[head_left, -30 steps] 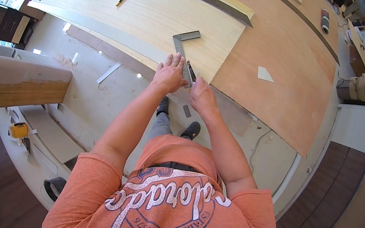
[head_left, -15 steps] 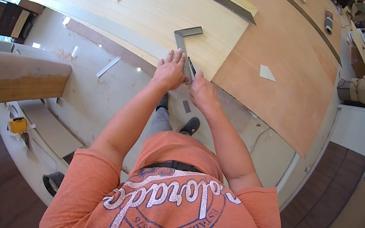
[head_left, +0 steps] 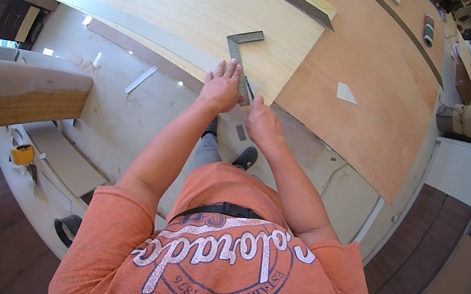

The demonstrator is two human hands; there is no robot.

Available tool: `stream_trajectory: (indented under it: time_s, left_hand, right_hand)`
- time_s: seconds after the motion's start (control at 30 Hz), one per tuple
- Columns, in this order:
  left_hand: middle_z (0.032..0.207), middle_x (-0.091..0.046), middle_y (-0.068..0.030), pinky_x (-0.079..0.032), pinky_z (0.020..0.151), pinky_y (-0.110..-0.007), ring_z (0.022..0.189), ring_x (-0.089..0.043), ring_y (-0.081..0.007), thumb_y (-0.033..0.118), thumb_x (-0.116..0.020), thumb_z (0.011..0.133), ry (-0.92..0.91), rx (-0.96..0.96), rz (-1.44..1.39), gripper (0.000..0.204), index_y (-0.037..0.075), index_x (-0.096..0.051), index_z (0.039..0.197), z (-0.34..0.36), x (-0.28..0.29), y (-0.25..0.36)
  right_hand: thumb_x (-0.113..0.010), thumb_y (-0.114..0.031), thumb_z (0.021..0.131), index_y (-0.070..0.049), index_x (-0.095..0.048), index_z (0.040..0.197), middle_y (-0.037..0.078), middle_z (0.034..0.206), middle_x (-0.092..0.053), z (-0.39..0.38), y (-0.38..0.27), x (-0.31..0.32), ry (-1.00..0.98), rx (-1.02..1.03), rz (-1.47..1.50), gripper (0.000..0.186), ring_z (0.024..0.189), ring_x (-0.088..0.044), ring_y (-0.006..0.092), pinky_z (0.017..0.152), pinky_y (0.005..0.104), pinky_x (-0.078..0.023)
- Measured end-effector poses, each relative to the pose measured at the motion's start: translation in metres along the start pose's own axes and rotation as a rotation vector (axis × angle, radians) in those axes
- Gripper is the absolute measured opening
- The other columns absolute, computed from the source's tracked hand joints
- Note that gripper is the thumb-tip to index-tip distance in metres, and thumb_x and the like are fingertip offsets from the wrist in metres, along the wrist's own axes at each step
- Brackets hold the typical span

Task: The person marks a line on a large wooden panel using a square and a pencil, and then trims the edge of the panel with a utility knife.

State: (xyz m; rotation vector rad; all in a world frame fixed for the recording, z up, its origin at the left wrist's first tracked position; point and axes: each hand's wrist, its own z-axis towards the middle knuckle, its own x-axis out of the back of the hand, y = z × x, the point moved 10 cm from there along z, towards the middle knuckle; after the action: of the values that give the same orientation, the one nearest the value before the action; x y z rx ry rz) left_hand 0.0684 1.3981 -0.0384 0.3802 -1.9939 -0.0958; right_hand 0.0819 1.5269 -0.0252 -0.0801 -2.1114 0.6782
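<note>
We find the left hand (head_left: 221, 87) pressed flat, fingers spread, on the metal square (head_left: 238, 60) lying on the pale plywood sheet (head_left: 196, 9). The right hand (head_left: 261, 121) is closed beside the blade; what it grips, we cannot tell.

No packages, signs or screens show in the head view. The only printed matter is the emblem on the person's orange T-shirt (head_left: 215, 268): a round badge in faded white with dark blue outlines, spread across the cloth in the lower middle of the picture, seen upside down from above, with a curved band of white lettering over a ringed circle. A small yellow object (head_left: 22, 154) sits at the left near the floor boards; it may carry a label, but it is too small to tell.
</note>
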Motion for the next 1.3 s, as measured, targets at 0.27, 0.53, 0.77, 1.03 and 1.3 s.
stream_trajectory:
  time_s: [0.27,0.53,0.77,1.03,1.3]
  left_hand:
    - [0.169,-0.012,-0.0103,-0.021,0.122,-0.056,0.155,-0.009,-0.0345,0.041,-0.072,0.089,-0.004,0.008,-0.009,0.094,0.006,-0.021,0.16,0.002,-0.003,-0.002]
    - [0.169,-0.01,-0.0101,-0.021,0.122,-0.056,0.155,-0.008,-0.0346,0.041,-0.072,0.089,-0.02,0.004,-0.001,0.095,0.005,-0.02,0.16,0.001,-0.001,0.001]
    - [0.169,-0.01,-0.0108,-0.021,0.121,-0.057,0.155,-0.009,-0.0351,0.04,-0.072,0.089,-0.022,0.003,0.001,0.094,0.004,-0.02,0.159,0.0,-0.003,-0.001]
    - [0.169,-0.011,-0.0086,-0.02,0.122,-0.055,0.156,-0.009,-0.0329,0.04,-0.071,0.091,-0.034,0.023,0.001,0.094,0.006,-0.018,0.16,-0.002,0.0,0.001]
    - [0.169,-0.01,-0.0104,-0.02,0.122,-0.056,0.156,-0.008,-0.0338,0.04,-0.071,0.091,-0.034,0.009,0.012,0.094,0.005,-0.018,0.16,0.001,-0.002,-0.001]
  right_hand:
    - [-0.046,-0.009,0.093,0.002,-0.049,0.115,0.029,0.093,-0.07,-0.023,0.009,-0.008,0.041,0.032,0.009,0.025,0.086,-0.069,0.0477,0.077,0.0565,-0.054]
    - [-0.046,-0.012,0.096,0.001,-0.048,0.105,0.031,0.086,-0.068,-0.046,0.024,-0.018,0.099,0.043,0.012,0.017,0.081,-0.066,0.0503,0.073,0.0593,-0.052]
    - [-0.042,-0.018,0.1,0.0,-0.049,0.108,0.032,0.098,-0.067,-0.048,0.027,-0.007,0.17,0.014,0.119,0.021,0.09,-0.066,0.0505,0.079,0.0591,-0.052]
    - [-0.042,-0.02,0.102,0.001,-0.049,0.108,0.031,0.098,-0.067,-0.013,0.021,0.007,0.17,0.046,0.117,0.023,0.091,-0.066,0.0504,0.08,0.0586,-0.051]
    - [-0.045,-0.022,0.102,0.001,-0.047,0.108,0.03,0.092,-0.068,0.004,0.008,0.003,0.16,0.056,0.11,0.023,0.088,-0.066,0.0499,0.077,0.0592,-0.05]
